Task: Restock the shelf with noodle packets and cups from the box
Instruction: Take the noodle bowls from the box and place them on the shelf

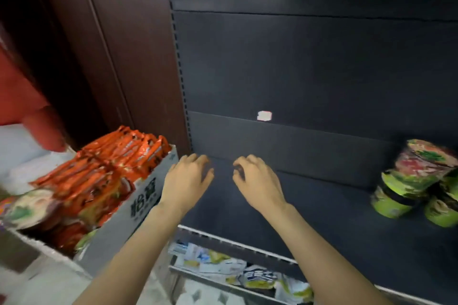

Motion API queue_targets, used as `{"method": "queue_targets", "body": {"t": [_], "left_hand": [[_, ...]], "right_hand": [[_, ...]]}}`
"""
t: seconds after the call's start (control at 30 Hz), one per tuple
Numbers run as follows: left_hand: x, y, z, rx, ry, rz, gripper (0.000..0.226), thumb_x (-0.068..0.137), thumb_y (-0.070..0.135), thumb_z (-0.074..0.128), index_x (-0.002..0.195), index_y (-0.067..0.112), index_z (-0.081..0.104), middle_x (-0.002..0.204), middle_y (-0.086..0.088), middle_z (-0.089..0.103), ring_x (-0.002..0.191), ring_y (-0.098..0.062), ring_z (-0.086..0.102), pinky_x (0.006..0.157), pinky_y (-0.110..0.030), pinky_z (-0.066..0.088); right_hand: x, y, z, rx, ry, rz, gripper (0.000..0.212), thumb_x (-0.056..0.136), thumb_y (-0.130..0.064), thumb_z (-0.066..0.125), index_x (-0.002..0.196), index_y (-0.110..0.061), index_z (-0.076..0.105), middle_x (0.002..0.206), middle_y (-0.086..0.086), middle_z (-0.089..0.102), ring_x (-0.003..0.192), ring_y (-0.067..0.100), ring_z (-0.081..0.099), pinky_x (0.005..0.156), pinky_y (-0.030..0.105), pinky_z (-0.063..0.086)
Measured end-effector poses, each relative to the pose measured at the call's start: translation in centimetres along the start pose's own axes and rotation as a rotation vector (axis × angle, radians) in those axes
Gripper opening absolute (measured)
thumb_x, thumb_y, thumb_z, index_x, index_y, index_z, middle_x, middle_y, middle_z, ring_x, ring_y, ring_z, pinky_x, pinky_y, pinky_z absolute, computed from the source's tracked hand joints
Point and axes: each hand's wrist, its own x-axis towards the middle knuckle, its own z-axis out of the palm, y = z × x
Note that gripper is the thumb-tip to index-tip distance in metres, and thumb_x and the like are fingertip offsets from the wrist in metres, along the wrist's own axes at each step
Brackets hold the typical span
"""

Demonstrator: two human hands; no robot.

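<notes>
Both arms reach over the dark shelf (322,210), the left hand (188,181) and right hand (257,181) hovering side by side with fingers loosely curled, holding nothing. Just left of the left hand stands the cardboard box (138,208), crammed with orange noodle packets (119,156), a noodle cup (29,208) lying at its near end. Green noodle cups (416,181) are stacked at the shelf's right end. A white sticker (264,115) marks the back panel. Blue and yellow packets (238,270) fill the shelf below.
</notes>
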Motion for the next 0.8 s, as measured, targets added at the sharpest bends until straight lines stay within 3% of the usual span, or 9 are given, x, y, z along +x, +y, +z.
{"method": "queue_targets", "body": {"t": [0.3, 0.4, 0.63, 0.8], "left_hand": [[-6.2, -17.9, -7.0, 0.017, -0.04, -0.128, 0.018, 0.088, 0.029, 0.055, 0.1, 0.018, 0.062, 0.098, -0.004, 0.062, 0.096, -0.029, 0.058, 0.07, -0.037, 0.047], [-7.5, -23.2, -8.0, 0.02, -0.065, -0.211, 0.021, 0.089, 0.029, 0.055, 0.103, 0.016, 0.063, 0.101, -0.006, 0.062, 0.099, -0.03, 0.058, 0.074, -0.04, 0.049], [-8.7, -35.4, -9.2, 0.042, -0.162, -0.362, 0.028, 0.086, 0.026, 0.059, 0.111, 0.014, 0.063, 0.111, -0.01, 0.06, 0.106, -0.034, 0.055, 0.084, -0.04, 0.046], [-8.9, -41.5, -9.8, 0.137, -0.403, -0.389, 0.064, 0.082, 0.043, 0.065, 0.137, 0.018, 0.044, 0.138, -0.005, 0.042, 0.127, -0.026, 0.039, 0.103, -0.039, 0.037]], "right_hand": [[1.9, -16.3, 11.1, 0.148, -0.163, -0.029, 0.026, 0.096, -0.023, 0.046, 0.118, -0.018, 0.057, 0.108, 0.001, 0.055, 0.103, 0.017, 0.053, 0.075, 0.03, 0.045], [3.2, -20.0, 14.4, 0.197, -0.2, -0.045, 0.024, 0.096, -0.024, 0.046, 0.116, -0.019, 0.058, 0.108, 0.0, 0.054, 0.099, 0.018, 0.055, 0.074, 0.034, 0.049], [7.4, -26.5, 23.0, 0.206, -0.336, -0.086, 0.038, 0.094, -0.027, 0.048, 0.131, -0.018, 0.048, 0.127, 0.001, 0.047, 0.121, 0.02, 0.042, 0.096, 0.035, 0.041], [9.7, -29.9, 27.1, 0.209, -0.424, -0.119, 0.048, 0.094, -0.026, 0.052, 0.14, -0.017, 0.04, 0.136, 0.0, 0.039, 0.131, 0.018, 0.032, 0.107, 0.031, 0.031]]}}
